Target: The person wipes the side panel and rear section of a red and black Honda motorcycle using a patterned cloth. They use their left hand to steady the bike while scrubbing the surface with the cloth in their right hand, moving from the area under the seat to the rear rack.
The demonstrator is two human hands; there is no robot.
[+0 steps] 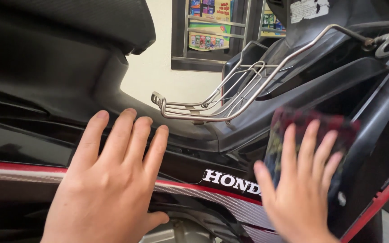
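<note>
My left hand [109, 180] flat, fingers spread, on scooter panel [28, 148] — right hand [302, 180] presses dark rag [311, 123] against fairing [374, 135], grasping nothing.

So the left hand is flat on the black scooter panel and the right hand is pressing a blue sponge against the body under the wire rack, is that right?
Not quite. In the head view the right hand presses a dark red-and-black cloth, not a blue sponge, against the scooter body under the wire rack. The left hand does lie flat on the black scooter panel.
</note>
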